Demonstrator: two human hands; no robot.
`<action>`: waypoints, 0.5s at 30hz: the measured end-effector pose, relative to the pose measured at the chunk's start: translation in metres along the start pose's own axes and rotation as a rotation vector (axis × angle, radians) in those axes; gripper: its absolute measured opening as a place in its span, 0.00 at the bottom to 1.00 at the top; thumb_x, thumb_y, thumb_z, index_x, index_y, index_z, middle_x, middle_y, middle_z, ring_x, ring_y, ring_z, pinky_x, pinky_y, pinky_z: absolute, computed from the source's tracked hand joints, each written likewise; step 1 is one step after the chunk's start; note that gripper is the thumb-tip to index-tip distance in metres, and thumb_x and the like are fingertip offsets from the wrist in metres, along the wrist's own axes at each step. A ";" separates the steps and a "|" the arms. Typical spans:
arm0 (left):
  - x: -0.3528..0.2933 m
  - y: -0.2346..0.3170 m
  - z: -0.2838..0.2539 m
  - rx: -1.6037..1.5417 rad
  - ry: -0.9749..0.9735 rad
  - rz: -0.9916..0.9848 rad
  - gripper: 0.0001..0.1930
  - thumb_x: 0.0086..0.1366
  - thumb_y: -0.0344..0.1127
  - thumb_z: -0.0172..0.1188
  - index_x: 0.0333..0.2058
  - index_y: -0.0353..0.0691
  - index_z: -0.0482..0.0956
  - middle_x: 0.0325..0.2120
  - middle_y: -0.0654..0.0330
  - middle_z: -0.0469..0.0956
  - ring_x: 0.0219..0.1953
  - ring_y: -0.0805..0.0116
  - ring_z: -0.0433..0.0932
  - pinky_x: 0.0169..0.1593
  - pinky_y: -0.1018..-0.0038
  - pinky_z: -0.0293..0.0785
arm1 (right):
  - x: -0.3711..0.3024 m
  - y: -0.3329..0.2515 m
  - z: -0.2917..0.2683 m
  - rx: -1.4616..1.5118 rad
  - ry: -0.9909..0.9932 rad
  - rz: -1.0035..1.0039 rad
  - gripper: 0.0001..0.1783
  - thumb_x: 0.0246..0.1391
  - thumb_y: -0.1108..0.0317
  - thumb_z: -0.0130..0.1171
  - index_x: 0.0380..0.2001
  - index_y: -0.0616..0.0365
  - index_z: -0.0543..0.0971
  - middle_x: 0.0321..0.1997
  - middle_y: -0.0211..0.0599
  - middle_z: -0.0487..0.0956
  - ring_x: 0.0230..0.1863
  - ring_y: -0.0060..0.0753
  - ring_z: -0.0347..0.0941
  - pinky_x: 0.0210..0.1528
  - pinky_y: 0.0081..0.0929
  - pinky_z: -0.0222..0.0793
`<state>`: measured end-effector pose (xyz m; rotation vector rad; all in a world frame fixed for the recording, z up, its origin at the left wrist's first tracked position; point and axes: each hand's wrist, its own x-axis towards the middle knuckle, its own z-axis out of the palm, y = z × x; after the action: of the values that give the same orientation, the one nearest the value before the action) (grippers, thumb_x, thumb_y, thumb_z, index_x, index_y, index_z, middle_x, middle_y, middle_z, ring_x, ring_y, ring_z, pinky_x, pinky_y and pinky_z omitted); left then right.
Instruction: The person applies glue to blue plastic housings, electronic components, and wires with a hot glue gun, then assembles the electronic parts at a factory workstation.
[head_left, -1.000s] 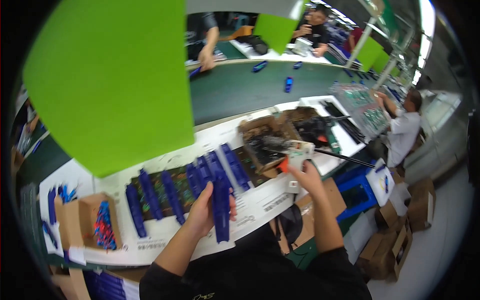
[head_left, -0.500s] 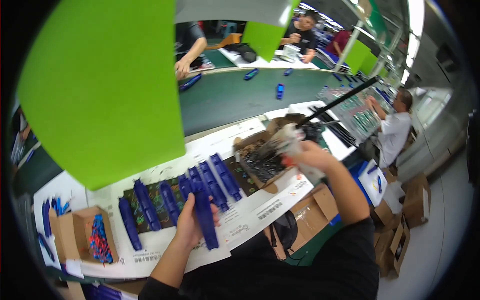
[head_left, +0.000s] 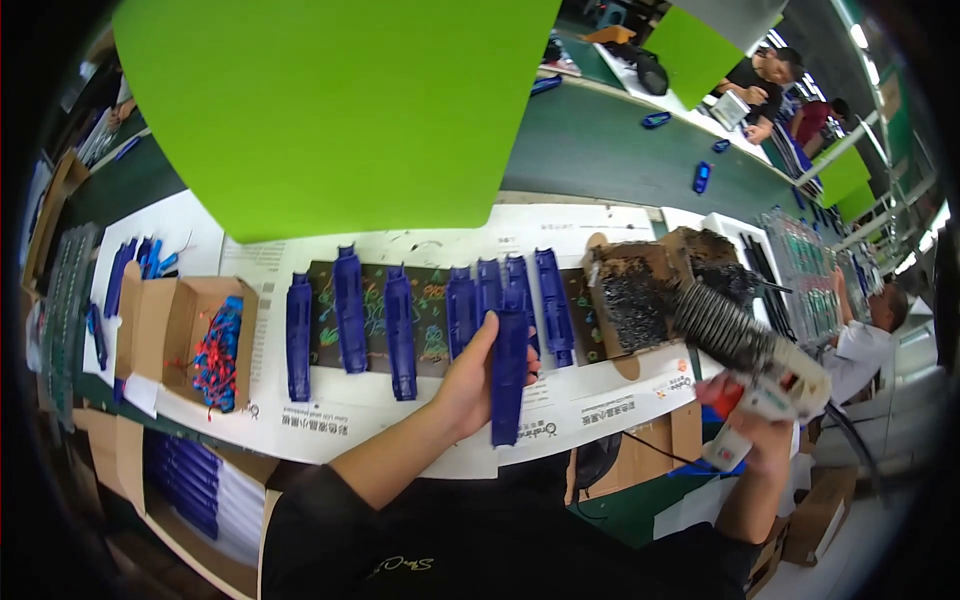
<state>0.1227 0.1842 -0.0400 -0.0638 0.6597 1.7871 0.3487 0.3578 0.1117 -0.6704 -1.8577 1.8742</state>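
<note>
My left hand (head_left: 465, 385) is closed around a long dark-blue plastic shell (head_left: 508, 385), held upright over the near edge of the bench. Beyond it, several similar blue shells (head_left: 400, 335) lie in a row across a dark patterned strip (head_left: 430, 300). Out to the right, my right hand (head_left: 760, 430) grips a white pistol-shaped glue gun (head_left: 790, 385) with a red trigger. Its ribbed dark front part points to the upper left, beside a scorched cardboard box (head_left: 625, 300) with black material in it.
At left stands a cardboard box (head_left: 180, 350) of small red and blue pieces. Below it, an open carton (head_left: 240, 515) holds more blue shells. A green partition (head_left: 330, 110) rises in front; a conveyor (head_left: 600, 130) runs behind. Co-workers sit beyond and at right.
My view has turned to the right-hand side less, shifting the scene rightward. The glue gun, formerly blurred over the scorched box, is now nearer me, beside the box. My left hand keeps the shell.
</note>
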 end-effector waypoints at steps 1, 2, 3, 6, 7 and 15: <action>0.002 -0.003 -0.001 0.001 0.001 0.002 0.28 0.66 0.59 0.36 0.43 0.38 0.69 0.29 0.60 0.73 0.33 0.69 0.72 0.41 0.73 0.71 | 0.000 0.010 0.000 0.098 -0.227 0.012 0.31 0.36 0.77 0.58 0.50 0.66 0.65 0.42 0.46 0.74 0.47 0.41 0.72 0.55 0.43 0.66; 0.003 -0.005 -0.002 0.003 0.035 0.007 0.28 0.66 0.59 0.36 0.43 0.38 0.70 0.29 0.61 0.73 0.32 0.71 0.71 0.38 0.74 0.69 | 0.000 0.006 0.011 0.084 -0.241 0.082 0.31 0.36 0.78 0.57 0.50 0.66 0.65 0.41 0.47 0.75 0.47 0.41 0.72 0.54 0.41 0.66; 0.003 -0.006 -0.004 -0.005 0.051 0.008 0.28 0.66 0.59 0.36 0.43 0.38 0.70 0.29 0.61 0.73 0.32 0.71 0.71 0.38 0.74 0.69 | -0.002 0.003 0.025 0.069 -0.256 0.151 0.31 0.37 0.79 0.56 0.50 0.67 0.65 0.41 0.47 0.75 0.46 0.41 0.73 0.54 0.39 0.67; 0.001 -0.005 -0.004 -0.013 0.039 0.030 0.28 0.66 0.58 0.35 0.43 0.38 0.70 0.29 0.61 0.73 0.33 0.71 0.71 0.38 0.75 0.69 | -0.001 0.013 0.032 -0.088 -0.333 0.282 0.26 0.39 0.82 0.54 0.47 0.68 0.68 0.39 0.45 0.76 0.44 0.36 0.74 0.49 0.29 0.69; 0.001 -0.005 -0.004 -0.004 0.038 0.042 0.28 0.66 0.58 0.35 0.44 0.37 0.70 0.30 0.62 0.73 0.33 0.72 0.71 0.38 0.75 0.69 | 0.000 0.014 0.034 -0.147 -0.337 0.312 0.24 0.40 0.82 0.54 0.46 0.68 0.69 0.39 0.43 0.77 0.42 0.34 0.74 0.47 0.28 0.69; -0.001 -0.006 -0.005 -0.006 0.047 0.044 0.28 0.67 0.57 0.35 0.45 0.36 0.70 0.30 0.62 0.72 0.34 0.71 0.71 0.41 0.76 0.68 | 0.002 0.007 0.053 -0.377 -0.350 0.474 0.17 0.41 0.79 0.56 0.39 0.63 0.74 0.34 0.34 0.76 0.37 0.26 0.71 0.39 0.21 0.67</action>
<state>0.1269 0.1816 -0.0459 -0.0963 0.6948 1.8348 0.3155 0.3164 0.1042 -1.0365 -2.4910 2.0398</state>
